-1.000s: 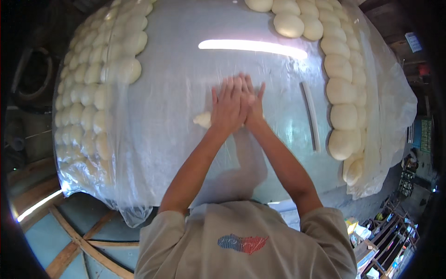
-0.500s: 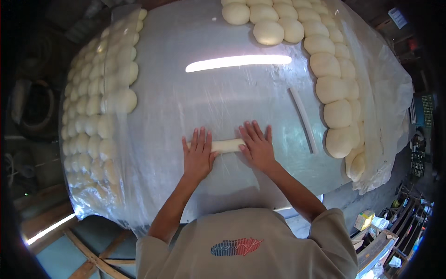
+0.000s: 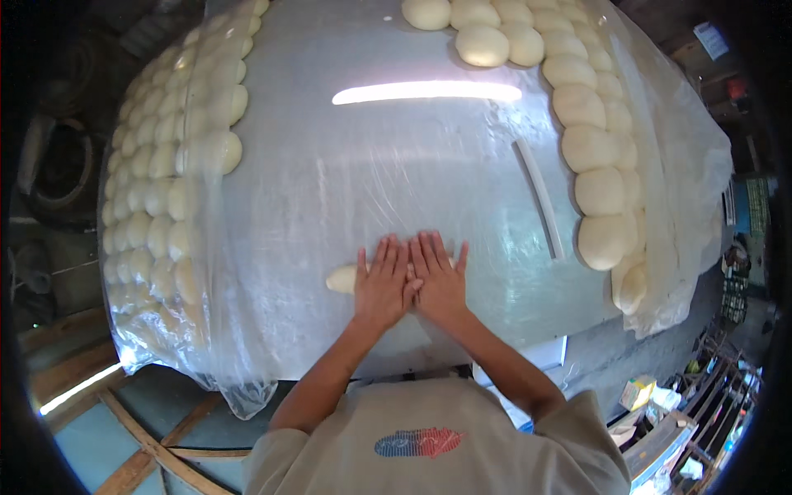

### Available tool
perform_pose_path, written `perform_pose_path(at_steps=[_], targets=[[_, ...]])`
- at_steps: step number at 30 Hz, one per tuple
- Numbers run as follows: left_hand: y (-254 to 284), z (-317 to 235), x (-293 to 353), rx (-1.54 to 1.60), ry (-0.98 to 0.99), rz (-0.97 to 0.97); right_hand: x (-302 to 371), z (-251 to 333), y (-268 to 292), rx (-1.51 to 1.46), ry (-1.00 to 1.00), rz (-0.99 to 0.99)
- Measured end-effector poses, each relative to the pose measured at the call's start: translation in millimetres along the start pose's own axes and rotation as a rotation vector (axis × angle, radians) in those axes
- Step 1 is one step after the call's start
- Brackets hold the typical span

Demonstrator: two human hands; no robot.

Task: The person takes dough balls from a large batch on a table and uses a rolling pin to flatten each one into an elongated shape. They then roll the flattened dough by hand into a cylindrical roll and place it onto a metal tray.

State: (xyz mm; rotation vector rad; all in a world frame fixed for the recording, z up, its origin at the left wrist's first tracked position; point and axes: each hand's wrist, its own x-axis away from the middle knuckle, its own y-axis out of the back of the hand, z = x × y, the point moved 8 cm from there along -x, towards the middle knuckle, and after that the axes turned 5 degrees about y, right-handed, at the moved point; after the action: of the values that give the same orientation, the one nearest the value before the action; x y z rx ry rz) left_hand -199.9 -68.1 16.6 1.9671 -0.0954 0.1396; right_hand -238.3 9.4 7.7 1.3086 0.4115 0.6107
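A pale roll of dough lies on the metal tabletop near its front edge, with its left end showing. Flat on top of it, side by side, rest my left hand and my right hand, thumbs meeting in the middle. Both have fingers stretched out and pointing away from me. The middle of the roll is hidden under the palms, and only a sliver shows by the right fingers.
Rows of round dough balls line the back and right side. More dough balls sit at left beneath clear plastic sheeting. A thin pale stick lies right of my hands. Another plastic sheet drapes the right edge.
My hands have slid inward from the two ends of the dough roll to its middle, now touching each other. The roll sits slightly lower in view, and its left end is uncovered.
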Motion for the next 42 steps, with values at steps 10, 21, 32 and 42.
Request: perform_pose_path(at_steps=[10, 21, 32, 42], targets=[[2, 18, -31, -0.236, 0.045, 0.096, -8, -17, 14, 0.008, 0.042, -0.194], [31, 62, -35, -0.278, 0.02, -0.107, -24, -47, 29, 0.023, -0.014, -0.249], [83, 0, 32, 0.12, -0.06, -0.253, 20, 11, 66, 0.046, -0.017, -0.277], [6, 15, 26, -0.155, -0.026, -0.076, 39, 7, 7, 0.073, -0.012, -0.117]])
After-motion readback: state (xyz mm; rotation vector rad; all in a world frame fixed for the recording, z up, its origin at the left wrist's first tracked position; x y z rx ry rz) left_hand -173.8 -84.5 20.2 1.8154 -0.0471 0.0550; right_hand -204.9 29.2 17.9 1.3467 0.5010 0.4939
